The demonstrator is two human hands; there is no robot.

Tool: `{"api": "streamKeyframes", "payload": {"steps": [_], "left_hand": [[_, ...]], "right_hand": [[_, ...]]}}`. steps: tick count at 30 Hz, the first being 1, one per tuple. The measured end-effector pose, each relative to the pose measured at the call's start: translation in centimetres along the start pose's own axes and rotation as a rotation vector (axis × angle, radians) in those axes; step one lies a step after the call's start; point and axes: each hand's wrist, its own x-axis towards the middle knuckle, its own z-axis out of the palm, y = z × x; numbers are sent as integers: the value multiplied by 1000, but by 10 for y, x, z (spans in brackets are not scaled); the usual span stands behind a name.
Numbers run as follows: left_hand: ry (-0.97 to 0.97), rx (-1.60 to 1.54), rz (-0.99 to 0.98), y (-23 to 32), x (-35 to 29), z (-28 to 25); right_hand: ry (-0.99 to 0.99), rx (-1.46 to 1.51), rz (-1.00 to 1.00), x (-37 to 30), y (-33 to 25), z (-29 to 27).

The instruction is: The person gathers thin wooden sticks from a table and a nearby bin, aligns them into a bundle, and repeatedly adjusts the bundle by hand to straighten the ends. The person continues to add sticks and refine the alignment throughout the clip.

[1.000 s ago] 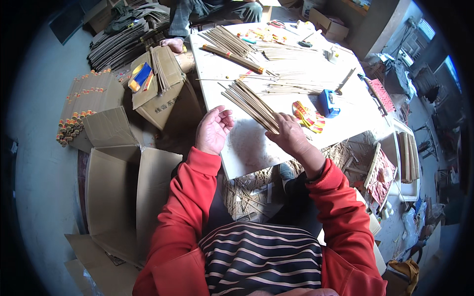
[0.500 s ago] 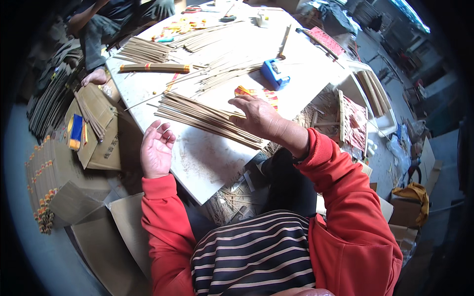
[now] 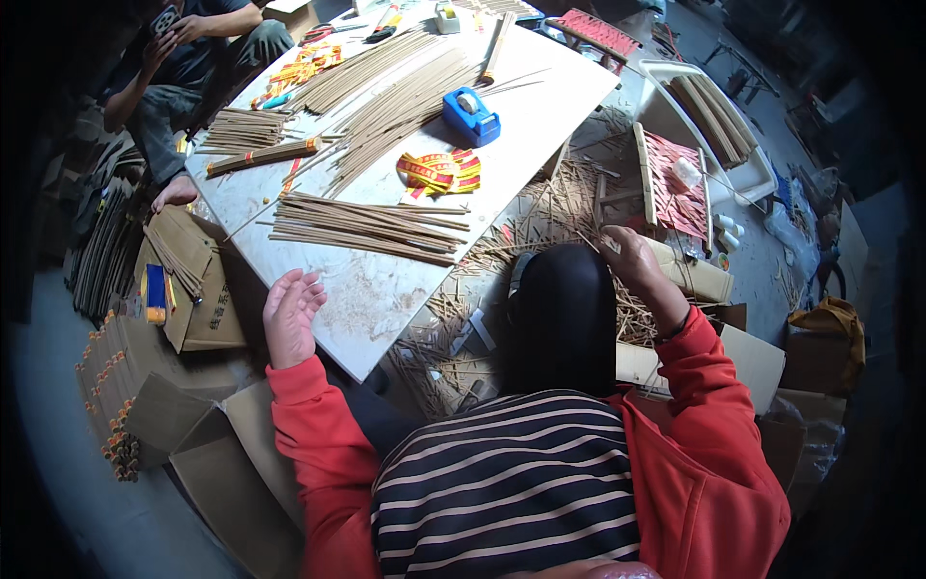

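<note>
A loose bunch of brown incense sticks (image 3: 371, 226) lies across the near part of the white table (image 3: 362, 323). Just left of the table's near edge, my left hand (image 3: 291, 318) is raised with its fingers apart and loosely bent, holding nothing. Out beyond the table on the right, my right hand (image 3: 635, 261) hangs beside my knee, over sticks on the floor; its fingers look loose and nothing shows in them. Behind the bunch sit a pile of red and yellow paper bands (image 3: 439, 174) and a blue tape dispenser (image 3: 472, 118). A banded bundle (image 3: 263, 155) lies at the table's left.
Open cardboard boxes (image 3: 236, 463) and stacked banded bundles (image 3: 111, 405) stand at the lower left. Broken sticks litter the floor (image 3: 559, 203). On the right are a red woven stool (image 3: 675, 183) and a white tub (image 3: 757, 188). Another person (image 3: 193, 68) at the far left holds a phone.
My right hand has moved right and off the table, away from the bunch of sticks, to beside my knee. My left hand has shifted slightly nearer to me. The view has shifted too.
</note>
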Motion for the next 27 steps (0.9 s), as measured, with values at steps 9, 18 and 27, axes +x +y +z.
{"api": "streamKeyframes", "payload": {"steps": [9, 18, 27], "left_hand": [[-92, 82, -161, -8, -14, 41], [-134, 152, -196, -4, 3, 55], [-216, -38, -228, -4, 44, 43]], "right_hand": [[43, 238, -32, 48, -45, -18], [-78, 122, -475, 127, -146, 3], [-170, -239, -545, 263, -187, 26]]}}
